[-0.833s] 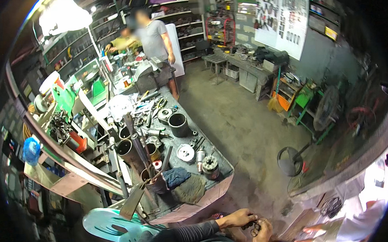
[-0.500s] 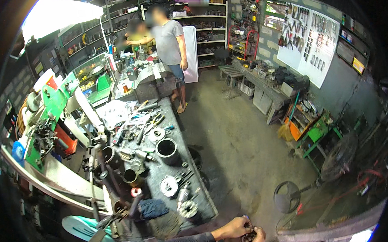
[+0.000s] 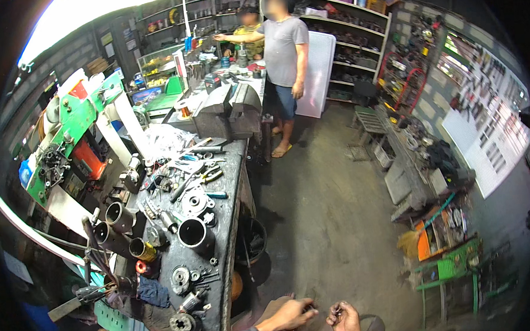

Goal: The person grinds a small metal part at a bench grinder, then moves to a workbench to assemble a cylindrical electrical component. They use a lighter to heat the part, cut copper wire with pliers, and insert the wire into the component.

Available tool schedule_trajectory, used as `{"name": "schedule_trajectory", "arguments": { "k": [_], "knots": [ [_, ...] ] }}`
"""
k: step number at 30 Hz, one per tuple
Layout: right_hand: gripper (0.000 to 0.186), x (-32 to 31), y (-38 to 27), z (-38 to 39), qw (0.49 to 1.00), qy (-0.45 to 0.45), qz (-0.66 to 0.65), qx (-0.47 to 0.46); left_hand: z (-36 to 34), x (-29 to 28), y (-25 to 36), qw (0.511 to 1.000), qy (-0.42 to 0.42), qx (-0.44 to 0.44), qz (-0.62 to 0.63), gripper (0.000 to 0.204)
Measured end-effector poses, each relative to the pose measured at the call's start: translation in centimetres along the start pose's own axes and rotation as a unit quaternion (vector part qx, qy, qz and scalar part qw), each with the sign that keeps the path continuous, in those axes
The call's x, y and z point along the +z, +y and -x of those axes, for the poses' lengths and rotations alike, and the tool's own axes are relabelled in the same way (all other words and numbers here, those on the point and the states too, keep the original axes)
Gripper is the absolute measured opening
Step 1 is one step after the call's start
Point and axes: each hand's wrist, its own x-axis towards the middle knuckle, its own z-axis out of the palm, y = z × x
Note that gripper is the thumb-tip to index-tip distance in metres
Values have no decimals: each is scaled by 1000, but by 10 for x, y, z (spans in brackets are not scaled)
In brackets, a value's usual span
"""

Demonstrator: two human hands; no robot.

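Note:
Low in the view, over the floor to the right of the bench, my left hand (image 3: 290,314) reaches rightward with its fingers partly stretched and apart. Nothing shows clearly in it. A short gap to the right, my right hand (image 3: 344,320) is raised with darkened fingers curled in; what they hold, if anything, cannot be made out. The workbench (image 3: 227,185) stands left of both hands. Nearest them on it are a slotted round metal part (image 3: 184,324), a small metal cylinder (image 3: 191,301) and a disc-shaped metal part (image 3: 180,280). Farther back stands a wide metal sleeve (image 3: 196,236).
Hand tools and loose parts cover the bench's far half, before a large vise (image 3: 230,111). A person in a grey shirt (image 3: 285,49) stands beyond it, one arm stretched left; another sits behind. A bucket (image 3: 253,243) sits beside the bench. A low bench (image 3: 416,171) lines the right wall.
My hands, together around a small dark part before, are now apart. The view has swung right, so the scene sits differently. The standing person has stretched an arm leftward.

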Motion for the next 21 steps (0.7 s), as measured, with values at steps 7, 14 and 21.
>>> {"name": "schedule_trajectory", "arguments": {
  "k": [7, 14, 21],
  "knots": [
    [9, 56, -116, -188, 984, -66, 152, 63, -143, -123, -21, 960, 172, -203, 88, 34],
    [7, 150, -233, -361, 854, -18, 520, -23, -313, -313, 41, 896, 443, 28, -13, 22],
    [4, 290, -340, -551, 808, -145, 567, -69, -394, -483, 52, 593, 784, 57, -173, 19]
  ]
}}
